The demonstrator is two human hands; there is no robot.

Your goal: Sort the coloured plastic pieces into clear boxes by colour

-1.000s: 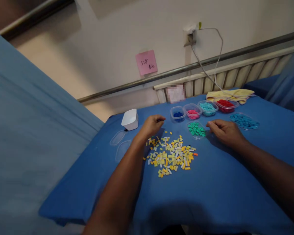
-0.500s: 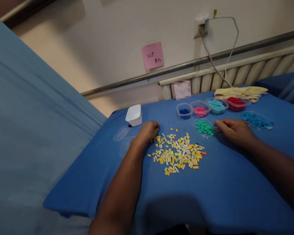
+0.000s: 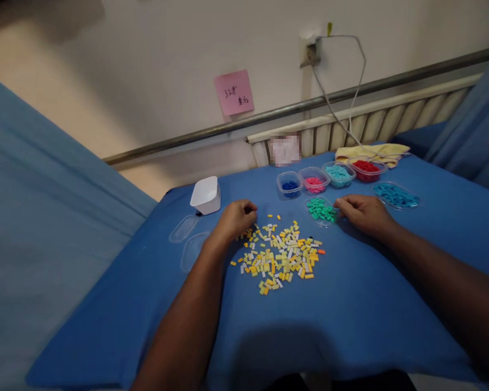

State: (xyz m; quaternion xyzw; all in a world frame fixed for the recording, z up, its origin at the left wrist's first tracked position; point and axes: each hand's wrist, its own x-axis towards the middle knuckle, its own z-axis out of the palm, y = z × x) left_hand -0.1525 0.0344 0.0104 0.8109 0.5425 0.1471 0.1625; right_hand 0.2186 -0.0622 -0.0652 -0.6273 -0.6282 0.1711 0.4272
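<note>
My left hand [image 3: 237, 220] is closed with its fingers curled at the upper left edge of a loose pile of small yellow, cream and white toy building bricks [image 3: 285, 254]. What its fingertips hold, if anything, is hidden. On the right, my right hand [image 3: 364, 214] has thumb and fingers closed at the rim of a shallow clear plastic lid [image 3: 321, 224] bearing green bricks [image 3: 320, 208]. One orange brick [image 3: 321, 251] lies at the pile's right side, and a small black piece [image 3: 311, 237] shows near its upper right.
Clear tubs of dark blue [image 3: 289, 185], pink [image 3: 314, 184], light blue [image 3: 338, 174] and red [image 3: 365, 168] bricks line the back. Teal bricks [image 3: 396, 194] lie in another lid. A white container [image 3: 206, 195], two bare lids [image 3: 183, 228] and a yellow cloth [image 3: 385, 152] are also on the blue-covered table.
The whole view has shifted, so the table's things appear farther left. A green spot at my left fingertips no longer shows. My right hand stays at the green bricks' lid.
</note>
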